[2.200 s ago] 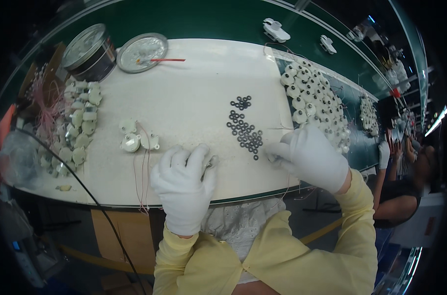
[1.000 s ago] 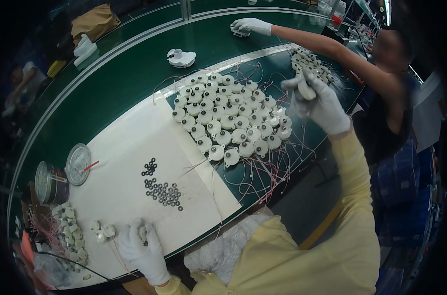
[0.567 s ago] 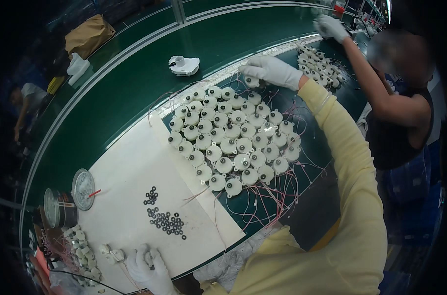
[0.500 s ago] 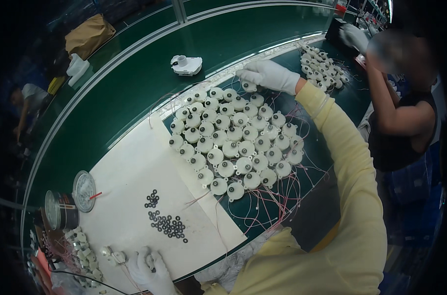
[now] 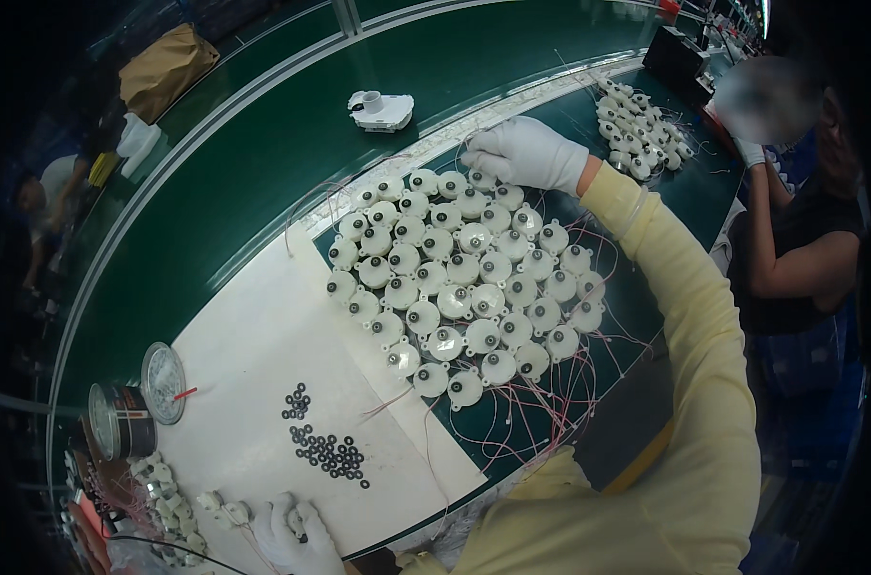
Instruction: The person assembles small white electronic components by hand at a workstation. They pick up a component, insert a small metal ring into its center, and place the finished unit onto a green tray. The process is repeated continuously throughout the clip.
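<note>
Many round, off-white small motors (image 5: 474, 238) with dark shafts stand packed together in the middle, their pink and white wires trailing. At the far edge of this group, my right hand (image 5: 526, 153), white-gloved, is closed with its fingertips at a small motor (image 5: 481, 179); the fingers partly cover it. Near the front edge at lower left, my left hand (image 5: 298, 537), also gloved, is curled around a small greyish piece too hidden to name. Two loose off-white parts (image 5: 224, 508) lie beside it. Small black rings (image 5: 325, 450) are scattered on the white sheet (image 5: 253, 383).
A tin (image 5: 121, 422) and a round clear lid (image 5: 164, 383) stand at left, above a pile of wired off-white parts (image 5: 172, 508). A white plastic housing (image 5: 383, 111) rests on the green surface beyond. At right, a co-worker (image 5: 790, 230) sits by another motor group (image 5: 638, 129).
The motor at my right hand has come down against the far edge of the group, the fingers still at it. My left hand stays put. The co-worker's arm has lowered.
</note>
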The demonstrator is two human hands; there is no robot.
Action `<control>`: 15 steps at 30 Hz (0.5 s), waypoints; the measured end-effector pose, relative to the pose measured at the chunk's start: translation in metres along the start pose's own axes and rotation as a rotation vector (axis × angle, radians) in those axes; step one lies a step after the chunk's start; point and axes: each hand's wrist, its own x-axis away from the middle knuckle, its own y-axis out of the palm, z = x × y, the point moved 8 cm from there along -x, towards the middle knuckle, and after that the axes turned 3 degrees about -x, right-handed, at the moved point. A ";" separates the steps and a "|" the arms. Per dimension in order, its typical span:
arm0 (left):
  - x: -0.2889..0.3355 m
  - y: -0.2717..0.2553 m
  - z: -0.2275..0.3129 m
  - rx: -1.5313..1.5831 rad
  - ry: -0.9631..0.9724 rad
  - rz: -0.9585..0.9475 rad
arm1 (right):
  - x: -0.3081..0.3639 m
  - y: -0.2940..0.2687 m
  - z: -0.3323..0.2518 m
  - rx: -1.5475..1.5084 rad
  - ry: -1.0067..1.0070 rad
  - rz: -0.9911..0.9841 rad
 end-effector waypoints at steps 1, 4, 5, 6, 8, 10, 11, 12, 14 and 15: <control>-0.001 -0.001 0.002 -0.010 0.010 0.002 | 0.001 -0.001 -0.003 -0.029 -0.015 -0.019; -0.002 -0.002 0.004 -0.030 0.019 0.008 | 0.005 -0.004 -0.007 -0.018 -0.052 -0.036; 0.000 -0.002 0.002 -0.030 0.009 0.011 | 0.006 -0.006 -0.007 0.002 -0.064 -0.034; 0.001 -0.001 0.000 -0.030 -0.001 0.014 | 0.006 -0.008 -0.008 0.017 -0.066 -0.025; 0.002 0.000 -0.001 0.033 0.008 0.065 | 0.008 -0.012 -0.010 0.044 -0.069 -0.011; 0.002 -0.001 -0.001 0.042 0.016 0.076 | 0.008 -0.028 -0.009 0.108 -0.087 0.136; 0.002 -0.001 0.000 0.019 0.019 0.063 | 0.009 -0.036 -0.010 0.139 -0.096 0.209; 0.001 -0.002 0.001 -0.004 0.022 0.049 | 0.010 -0.037 -0.010 0.165 -0.064 0.200; -0.001 -0.003 0.004 -0.067 0.059 0.009 | 0.016 -0.039 -0.014 0.218 0.001 0.184; -0.001 -0.003 0.005 -0.099 0.076 -0.011 | 0.019 -0.034 -0.018 0.293 -0.018 0.171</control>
